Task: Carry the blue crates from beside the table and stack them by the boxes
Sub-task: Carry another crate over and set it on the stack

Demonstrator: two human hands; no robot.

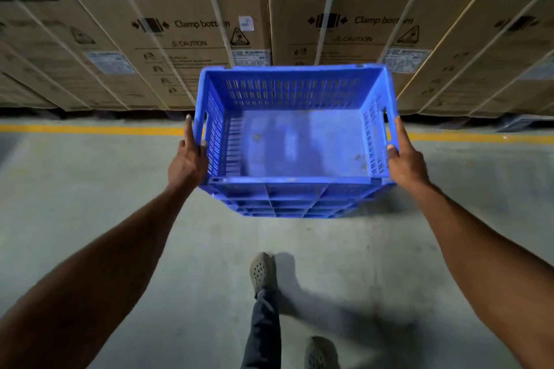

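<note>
blue crate [295, 141] upright, open top, above bare concrete floor [90, 189] | left hand [189, 159] clasps its left rim, right hand [404, 156] its right rim, thumbs over the edge | far edge near washing machine boxes [180, 24] past yellow floor line [90, 130] | floor open on both sides

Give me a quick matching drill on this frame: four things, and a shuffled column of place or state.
1. blue crate
2. left hand
3. yellow floor line
4. washing machine boxes

A. painted on the concrete, in front of the boxes
B. stacked in a row, strapped
C. held at both sides, nothing inside
D. grips the crate's left wall

Pairs: 1-C, 2-D, 3-A, 4-B
</note>
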